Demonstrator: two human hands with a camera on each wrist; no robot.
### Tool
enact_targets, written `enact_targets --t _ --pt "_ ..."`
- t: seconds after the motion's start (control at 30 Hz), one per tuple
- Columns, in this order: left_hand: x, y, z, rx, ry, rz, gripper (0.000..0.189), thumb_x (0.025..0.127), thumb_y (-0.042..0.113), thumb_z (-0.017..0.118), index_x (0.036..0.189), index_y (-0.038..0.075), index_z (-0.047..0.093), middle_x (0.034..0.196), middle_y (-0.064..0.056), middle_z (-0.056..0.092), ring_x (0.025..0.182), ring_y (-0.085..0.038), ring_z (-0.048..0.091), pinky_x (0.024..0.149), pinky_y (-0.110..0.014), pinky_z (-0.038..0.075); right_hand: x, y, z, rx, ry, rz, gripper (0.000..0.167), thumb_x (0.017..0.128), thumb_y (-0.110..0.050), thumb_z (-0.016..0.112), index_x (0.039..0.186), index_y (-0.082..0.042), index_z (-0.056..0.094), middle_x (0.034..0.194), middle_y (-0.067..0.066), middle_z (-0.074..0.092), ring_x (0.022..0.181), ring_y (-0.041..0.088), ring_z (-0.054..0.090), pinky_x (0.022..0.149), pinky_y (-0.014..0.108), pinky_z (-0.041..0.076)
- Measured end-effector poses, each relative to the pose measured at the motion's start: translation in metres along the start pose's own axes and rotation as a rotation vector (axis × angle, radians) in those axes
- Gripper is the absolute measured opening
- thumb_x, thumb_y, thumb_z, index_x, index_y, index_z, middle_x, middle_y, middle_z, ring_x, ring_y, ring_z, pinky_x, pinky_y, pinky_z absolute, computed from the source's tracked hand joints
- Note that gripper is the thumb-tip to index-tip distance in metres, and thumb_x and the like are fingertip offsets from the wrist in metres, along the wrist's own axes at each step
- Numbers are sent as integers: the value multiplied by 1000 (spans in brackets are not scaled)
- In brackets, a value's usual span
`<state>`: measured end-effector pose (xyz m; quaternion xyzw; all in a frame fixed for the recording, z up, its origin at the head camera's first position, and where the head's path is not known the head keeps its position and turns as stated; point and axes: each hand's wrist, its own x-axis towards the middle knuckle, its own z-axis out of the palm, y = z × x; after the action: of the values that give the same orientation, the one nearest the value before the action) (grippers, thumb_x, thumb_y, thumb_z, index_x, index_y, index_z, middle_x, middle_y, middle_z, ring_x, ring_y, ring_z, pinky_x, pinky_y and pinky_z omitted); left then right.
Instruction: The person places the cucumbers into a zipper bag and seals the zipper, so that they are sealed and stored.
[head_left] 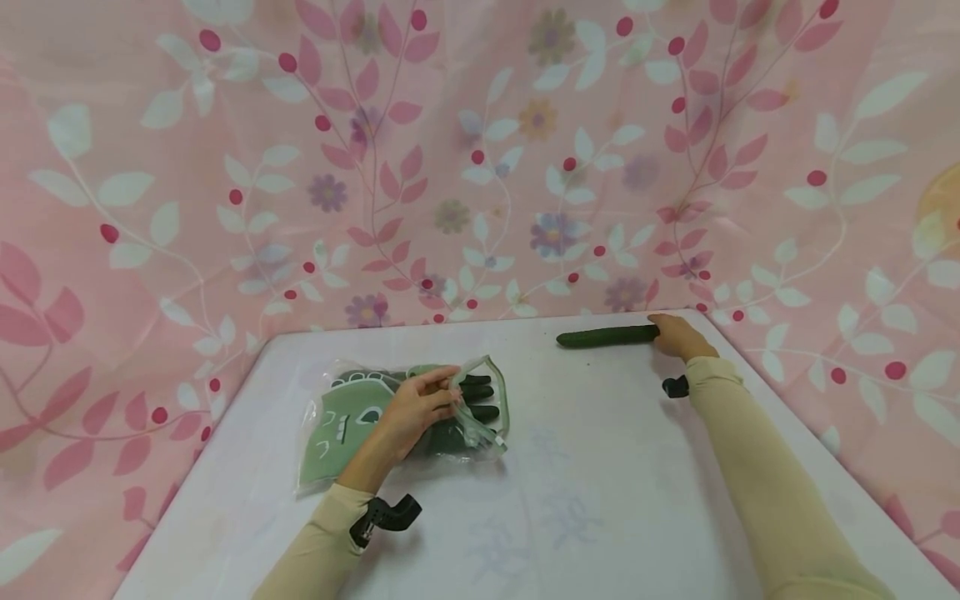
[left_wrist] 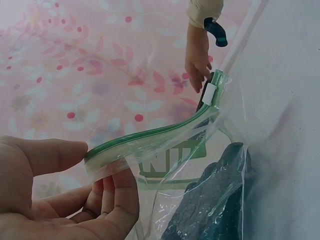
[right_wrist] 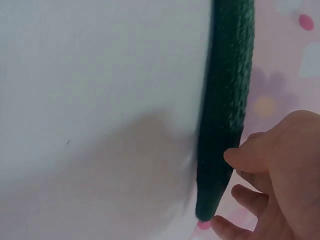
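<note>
My left hand (head_left: 411, 414) pinches the green zip edge (left_wrist: 135, 138) of a clear zip bag (head_left: 337, 433) with a green printed front. The bag lies on the left half of the table, its mouth standing parted toward the right. Inside, several dark green cucumbers (head_left: 483, 412) show through the plastic. A white slider (left_wrist: 210, 94) sits at the far end of the zip. At the table's back right, my right hand (head_left: 681, 337) holds the right end of a long cucumber (head_left: 607, 337). In the right wrist view, the thumb lies on the cucumber's tapered end and the other fingers curl beside it.
The white table (head_left: 615, 483) reaches back to a pink floral cloth (head_left: 450, 167) hanging behind and at both sides. A small black camera (head_left: 386, 514) is strapped to the left wrist, another black camera (head_left: 676, 386) to the right.
</note>
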<state>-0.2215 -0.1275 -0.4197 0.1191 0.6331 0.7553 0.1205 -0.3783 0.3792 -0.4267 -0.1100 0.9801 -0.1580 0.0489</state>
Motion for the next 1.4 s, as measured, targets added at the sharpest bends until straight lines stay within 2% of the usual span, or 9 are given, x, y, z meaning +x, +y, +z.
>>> enact_targets --t 0.13,0.27,0.33,0.47,0.6,0.67,0.87,1.17,1.4 --pt "0 0 0 -1 -1 -3 50 103 -2 60 151 -10 45 108 -8 55 98 -18 64 86 -31 54 -2 11 4 -51 -23 -12 59 96 7 47 151 19 31 148 45 35 137 61 33 113 66 27" --pt "-1 0 1 1 -5 -6 51 103 -2 60 151 -10 44 108 -8 54 98 -17 64 86 -31 54 -5 18 7 -37 -16 7 57 98 4 47 152 16 34 148 43 36 137 61 32 113 67 25" --pt "-1 0 1 1 -5 -3 51 103 -2 60 151 -11 44 107 -8 55 98 -17 64 86 -31 54 -6 20 8 -23 4 11 55 99 2 51 151 15 38 147 43 38 137 61 32 112 69 25" --pt "0 2 2 -4 -2 0 50 103 -2 60 150 -11 45 107 -8 54 97 -17 64 85 -31 54 -10 23 7 -23 40 16 52 98 -4 62 145 12 48 136 46 40 127 61 40 102 73 35" --pt "1 3 2 -2 2 -1 51 103 -2 60 150 -10 45 106 -7 54 97 -17 64 85 -31 55 -14 28 3 -31 46 -10 48 94 -4 70 138 10 57 127 44 47 117 58 46 97 71 40" --pt "1 3 2 -1 3 -2 50 103 -2 60 150 -10 45 106 -7 54 97 -17 64 85 -31 55 -15 31 2 -29 31 -19 48 93 -3 71 137 10 58 128 44 50 120 60 45 100 71 39" --pt "0 3 3 5 4 -4 50 103 -2 60 151 -10 45 107 -7 54 97 -17 64 86 -32 54 -23 37 1 -40 0 45 50 93 -13 76 137 6 61 133 40 53 126 62 40 99 77 35" --pt "-1 2 3 3 13 -10 51 102 -1 62 150 -9 46 108 -8 54 98 -18 63 86 -31 54 -29 45 4 -7 25 -110 45 93 -11 76 131 11 64 128 37 60 124 61 48 104 69 37" --pt "0 1 4 6 28 -10 50 102 -1 62 149 -9 47 108 -8 54 98 -19 63 87 -32 54 -36 35 12 -3 120 -166 41 95 -18 77 127 6 70 121 33 66 116 54 58 98 66 43"
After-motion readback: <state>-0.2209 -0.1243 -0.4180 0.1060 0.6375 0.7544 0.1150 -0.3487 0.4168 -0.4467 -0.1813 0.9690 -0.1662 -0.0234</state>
